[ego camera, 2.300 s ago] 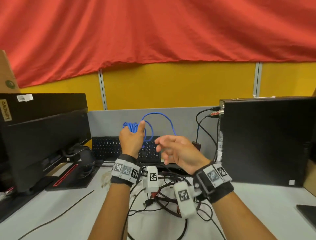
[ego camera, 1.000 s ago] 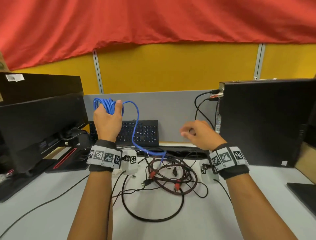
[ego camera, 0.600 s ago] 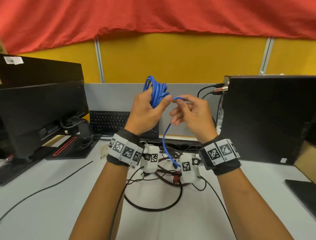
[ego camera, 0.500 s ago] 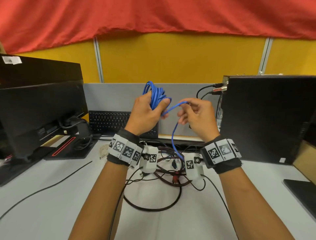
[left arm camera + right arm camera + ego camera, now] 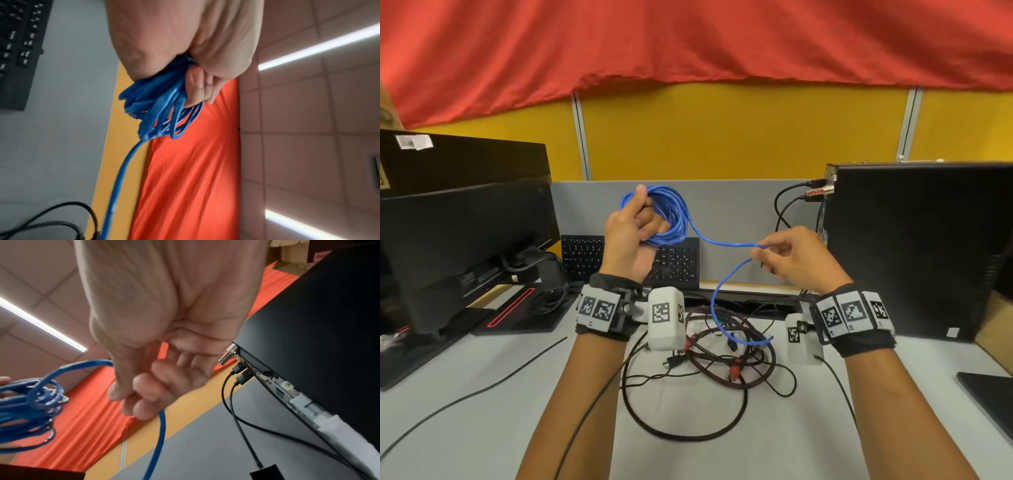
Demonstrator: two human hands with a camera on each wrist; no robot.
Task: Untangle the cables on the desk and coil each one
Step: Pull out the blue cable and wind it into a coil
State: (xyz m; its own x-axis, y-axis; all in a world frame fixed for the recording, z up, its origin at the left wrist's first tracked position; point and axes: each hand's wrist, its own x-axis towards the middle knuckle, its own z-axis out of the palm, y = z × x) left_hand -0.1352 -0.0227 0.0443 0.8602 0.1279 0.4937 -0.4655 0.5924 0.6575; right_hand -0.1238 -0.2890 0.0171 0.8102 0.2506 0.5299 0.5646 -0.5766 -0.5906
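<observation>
Overhead, both hands (image 5: 631,236) hold the blue cable (image 5: 722,244).

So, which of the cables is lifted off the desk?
The blue cable: left hand grips its coil, right hand pinches its tail. The black and dark red ones lie tangled below.

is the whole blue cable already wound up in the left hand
No, the blue cable runs loose from the coil in the left hand through the right hand down to the tangle of cables.

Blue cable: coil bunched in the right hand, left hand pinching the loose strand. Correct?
Hands are swapped. The head view shows the left hand gripping the blue cable coil, while the right hand pinches the loose strand.
</observation>
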